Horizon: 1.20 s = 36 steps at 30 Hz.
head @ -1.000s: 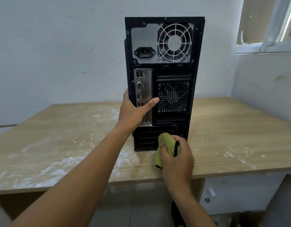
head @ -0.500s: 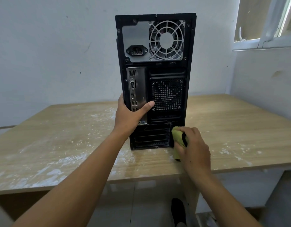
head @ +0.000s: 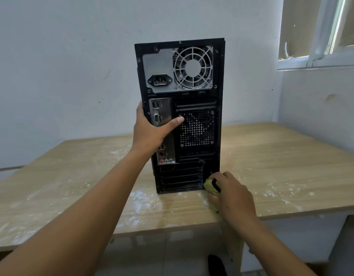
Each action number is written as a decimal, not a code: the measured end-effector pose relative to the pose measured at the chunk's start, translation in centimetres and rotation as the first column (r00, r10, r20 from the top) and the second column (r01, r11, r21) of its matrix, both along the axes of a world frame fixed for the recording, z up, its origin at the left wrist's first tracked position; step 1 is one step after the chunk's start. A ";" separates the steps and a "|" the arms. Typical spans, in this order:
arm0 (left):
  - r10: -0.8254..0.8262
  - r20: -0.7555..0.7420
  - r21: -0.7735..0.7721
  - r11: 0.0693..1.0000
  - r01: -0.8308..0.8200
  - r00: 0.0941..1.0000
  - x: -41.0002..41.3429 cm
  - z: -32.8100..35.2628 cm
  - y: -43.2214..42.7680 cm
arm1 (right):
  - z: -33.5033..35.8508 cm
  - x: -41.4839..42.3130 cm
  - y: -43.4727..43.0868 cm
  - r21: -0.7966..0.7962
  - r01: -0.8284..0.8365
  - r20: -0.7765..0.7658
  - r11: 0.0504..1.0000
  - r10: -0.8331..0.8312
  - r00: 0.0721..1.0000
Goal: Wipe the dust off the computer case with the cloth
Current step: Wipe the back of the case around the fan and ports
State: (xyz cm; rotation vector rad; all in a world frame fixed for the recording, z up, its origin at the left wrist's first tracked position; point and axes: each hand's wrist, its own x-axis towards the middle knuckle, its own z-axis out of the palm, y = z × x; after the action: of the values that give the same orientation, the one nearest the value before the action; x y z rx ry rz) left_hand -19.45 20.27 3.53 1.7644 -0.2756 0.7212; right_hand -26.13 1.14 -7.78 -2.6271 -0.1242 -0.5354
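My left hand (head: 152, 130) grips the black metal computer case (head: 216, 100), upright on a powder-streaked wooden desk (head: 291, 162); my right hand (head: 234, 193) holds the bunched yellow cloth (head: 210, 186) against its lower corner.

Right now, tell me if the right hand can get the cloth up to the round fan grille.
Probably yes. The right hand, gripping the cloth low at the case, has bare panel above it up to the fan grille; the left hand holds the opposite edge.
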 end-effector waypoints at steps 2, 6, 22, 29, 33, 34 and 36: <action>0.001 0.051 0.011 1.000 -0.002 0.999 0.4 1.2 0.2 | 0.3 0.2 -0.4 0.044 -0.023 0.061 0.999 0.020 0.998; 0.003 0.173 0.057 0.998 -0.013 0.985 1.2 5.8 0.9 | 1.2 0.6 -1.1 0.085 -0.076 0.158 0.994 0.062 0.985; 0.087 0.495 0.212 0.953 -0.218 0.865 2.7 12.1 1.1 | 0.7 2.0 -0.8 0.084 -0.122 0.343 0.989 0.086 0.935; 0.089 0.557 0.226 0.941 -0.253 0.826 3.0 12.1 1.2 | 0.4 1.4 -1.3 -0.075 -0.084 0.157 0.994 0.095 0.983; 0.089 0.577 0.221 0.940 -0.260 0.812 3.3 11.9 1.4 | 0.2 0.6 -1.0 -0.206 -0.101 -0.026 0.973 0.098 0.995; 0.089 0.581 0.221 0.939 -0.263 0.809 3.4 11.9 1.5 | 0.2 0.6 -1.0 -0.205 -0.100 -0.032 0.974 0.095 0.995; 0.083 0.582 0.231 0.937 -0.263 0.809 3.4 11.9 1.4 | 0.1 0.6 -1.1 -0.195 -0.093 -0.029 0.976 0.089 0.996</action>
State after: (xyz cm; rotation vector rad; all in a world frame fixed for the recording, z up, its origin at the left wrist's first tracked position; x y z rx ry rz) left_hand -16.02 21.68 15.48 1.8385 -0.6614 1.4066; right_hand -25.49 0.05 -7.65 -2.8006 -0.3038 -0.4877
